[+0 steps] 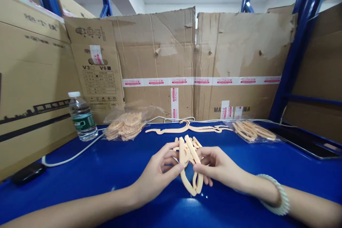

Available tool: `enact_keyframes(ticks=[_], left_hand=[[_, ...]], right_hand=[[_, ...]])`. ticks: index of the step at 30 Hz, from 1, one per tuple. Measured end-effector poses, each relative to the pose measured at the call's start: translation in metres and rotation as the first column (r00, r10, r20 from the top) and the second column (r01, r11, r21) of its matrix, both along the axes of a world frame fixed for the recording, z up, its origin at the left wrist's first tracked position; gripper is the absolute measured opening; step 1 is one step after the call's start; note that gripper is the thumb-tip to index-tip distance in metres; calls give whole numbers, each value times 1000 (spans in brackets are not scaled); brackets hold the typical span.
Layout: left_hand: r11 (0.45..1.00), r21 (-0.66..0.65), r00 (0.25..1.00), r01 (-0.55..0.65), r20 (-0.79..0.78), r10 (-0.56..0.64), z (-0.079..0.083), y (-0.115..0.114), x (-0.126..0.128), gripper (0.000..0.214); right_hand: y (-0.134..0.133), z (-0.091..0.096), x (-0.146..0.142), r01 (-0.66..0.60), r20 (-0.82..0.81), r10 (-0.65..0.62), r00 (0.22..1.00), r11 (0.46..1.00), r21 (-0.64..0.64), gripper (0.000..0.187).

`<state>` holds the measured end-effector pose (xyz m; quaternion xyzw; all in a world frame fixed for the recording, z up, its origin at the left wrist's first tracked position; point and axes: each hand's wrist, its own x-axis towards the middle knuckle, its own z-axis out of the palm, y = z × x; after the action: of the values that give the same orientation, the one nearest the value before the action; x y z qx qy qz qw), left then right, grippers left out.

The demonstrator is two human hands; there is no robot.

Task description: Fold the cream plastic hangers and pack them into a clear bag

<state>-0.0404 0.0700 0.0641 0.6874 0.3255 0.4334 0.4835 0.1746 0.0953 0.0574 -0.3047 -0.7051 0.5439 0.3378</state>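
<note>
Between my two hands is a beige plastic folding hanger, its arms folded downward so they meet near the bottom. My left hand pinches its left side, thumb in front and fingers behind. On the other side, my right hand grips the right arm the same way. More beige hanger parts show just behind the held one; whether they are joined to it I cannot tell. Farther back, an unfolded beige hanger lies flat with its hook pointing up.
A clear bag of beige pieces lies left, beside a water bottle. At right are a bag of folded hangers and a dark flat device. A black object and white cable lie left. Cardboard walls the blue table.
</note>
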Motion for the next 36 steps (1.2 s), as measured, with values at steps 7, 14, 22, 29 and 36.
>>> enact_keyframes(ticks=[7,14,22,29,36], left_hand=[[999,-30,1000,-11,-6,10,3,1,1,34],[999,-14,998,-37,-43,36,6,6,1,25],[998,-46,999,-29,-27,28,3,5,0,27],[1000,-23,1000,-14,-12,14,-4,5,0,23],[997,-21,997,-68,29,69,-6,5,1,26]], right_hand=[[-4,4,3,-36,-1,36,999,997,69,39],[-3,3,4,-91,-49,96,994,991,99,41],[-2,7,2,-114,-88,121,989,991,75,43],[-3,6,1,-144,-59,148,987,987,72,43],[1,7,0,-163,-111,160,981,986,-23,40]])
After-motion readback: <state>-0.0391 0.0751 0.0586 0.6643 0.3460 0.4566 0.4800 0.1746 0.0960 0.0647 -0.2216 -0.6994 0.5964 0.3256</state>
